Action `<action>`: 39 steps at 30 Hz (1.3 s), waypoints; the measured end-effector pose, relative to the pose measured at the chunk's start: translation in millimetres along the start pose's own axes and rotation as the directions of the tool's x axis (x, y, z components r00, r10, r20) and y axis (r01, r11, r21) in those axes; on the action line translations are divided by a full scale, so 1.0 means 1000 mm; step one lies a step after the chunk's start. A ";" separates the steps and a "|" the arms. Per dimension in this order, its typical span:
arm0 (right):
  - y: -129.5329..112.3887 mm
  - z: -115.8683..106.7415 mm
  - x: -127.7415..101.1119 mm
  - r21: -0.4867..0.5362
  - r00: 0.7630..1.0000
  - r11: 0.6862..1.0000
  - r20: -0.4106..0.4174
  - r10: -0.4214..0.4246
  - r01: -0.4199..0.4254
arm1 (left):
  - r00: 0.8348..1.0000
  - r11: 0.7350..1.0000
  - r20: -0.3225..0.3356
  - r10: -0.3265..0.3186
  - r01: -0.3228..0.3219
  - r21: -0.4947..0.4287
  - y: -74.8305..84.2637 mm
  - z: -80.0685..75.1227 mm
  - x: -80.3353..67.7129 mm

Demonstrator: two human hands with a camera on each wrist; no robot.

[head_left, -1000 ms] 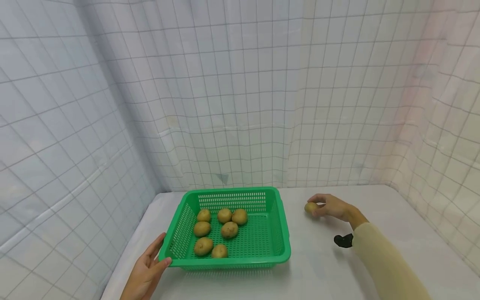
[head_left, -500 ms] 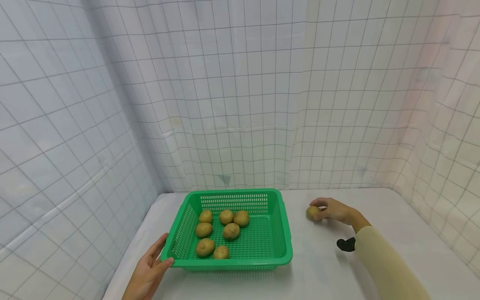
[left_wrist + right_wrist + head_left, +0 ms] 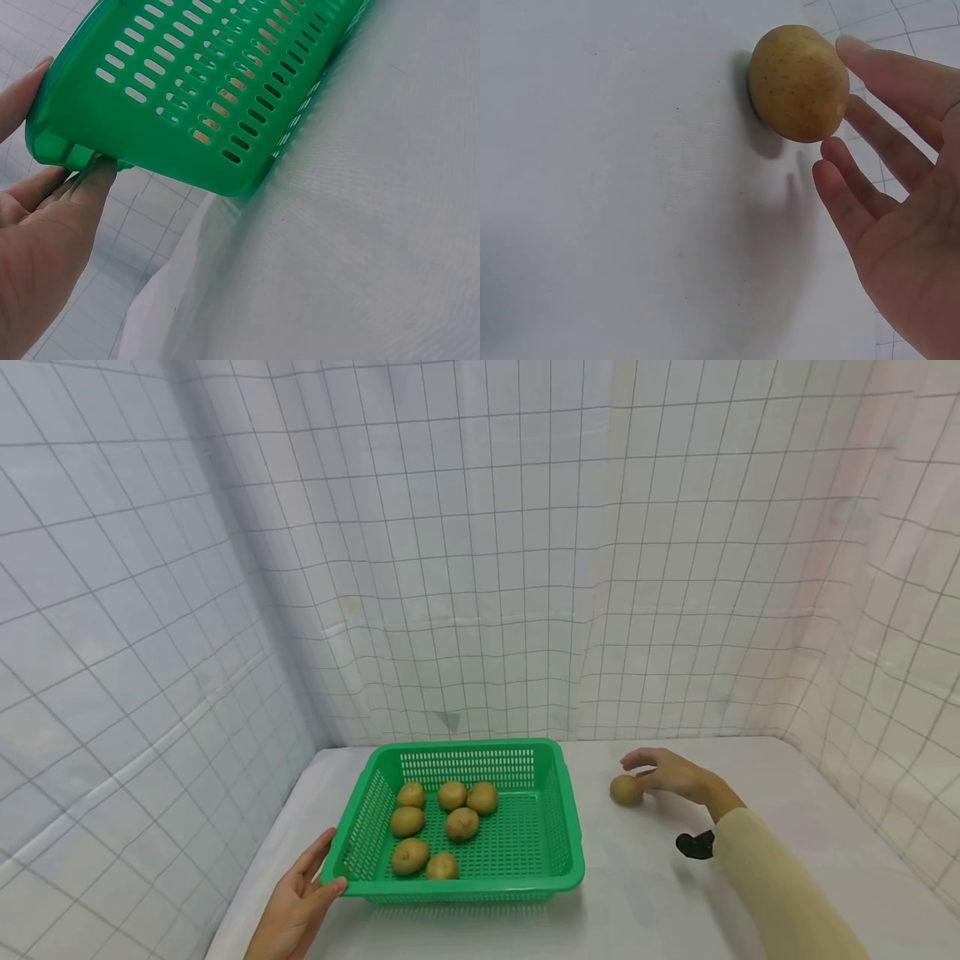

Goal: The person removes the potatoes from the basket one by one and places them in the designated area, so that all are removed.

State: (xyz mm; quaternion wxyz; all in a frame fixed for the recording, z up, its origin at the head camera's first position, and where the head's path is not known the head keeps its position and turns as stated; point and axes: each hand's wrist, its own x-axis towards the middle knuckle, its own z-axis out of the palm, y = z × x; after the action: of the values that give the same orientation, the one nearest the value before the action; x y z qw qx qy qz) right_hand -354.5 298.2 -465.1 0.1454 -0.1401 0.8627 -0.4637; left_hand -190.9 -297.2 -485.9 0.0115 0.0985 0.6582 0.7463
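Note:
A green plastic basket [image 3: 450,887] with slotted walls stands on the white table and contains several potatoes [image 3: 462,823], mostly in its left half. My left hand [image 3: 296,897] grips the basket's near left corner, thumb over the rim and fingers at the outside; the left wrist view shows the fingers [image 3: 94,184] under the lip. To the right of the basket, a single round potato [image 3: 799,84] rests on the table. My right hand [image 3: 667,774] is beside it, fingers loosely spread, with the thumb [image 3: 889,71] and fingertips right at the potato's side.
White sheeting with a grid pattern [image 3: 465,568] hangs behind the table and along both sides. A black object [image 3: 694,845] sits at the right sleeve [image 3: 772,877]. Bare white table surface [image 3: 630,893] shows between the basket and the right arm.
My right hand's fingers have loosened and lifted from the single potato, which now shows more fully. The left hand and basket stay in place.

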 end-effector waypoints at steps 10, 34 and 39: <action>-0.014 -0.015 0.000 -0.055 0.999 0.998 -0.002 -0.035 0.035 | 1.000 1.000 -0.007 -0.026 0.026 -0.005 0.000 0.000 0.000; -0.062 -0.006 0.007 -0.064 0.988 0.990 0.099 -0.120 0.126 | 1.000 0.999 0.001 -0.027 0.027 -0.040 -0.002 -0.001 0.003; -0.072 -0.001 0.011 -0.063 0.984 0.987 0.111 -0.138 0.146 | 1.000 0.999 0.000 -0.031 0.031 -0.028 -0.001 -0.001 0.004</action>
State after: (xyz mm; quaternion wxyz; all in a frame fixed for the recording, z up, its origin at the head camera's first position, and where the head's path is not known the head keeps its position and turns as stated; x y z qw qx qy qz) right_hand -357.4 257.0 -405.5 0.1524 -0.2307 0.8575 -0.4338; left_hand -194.7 -297.1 -486.6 0.0241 0.0880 0.6490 0.7553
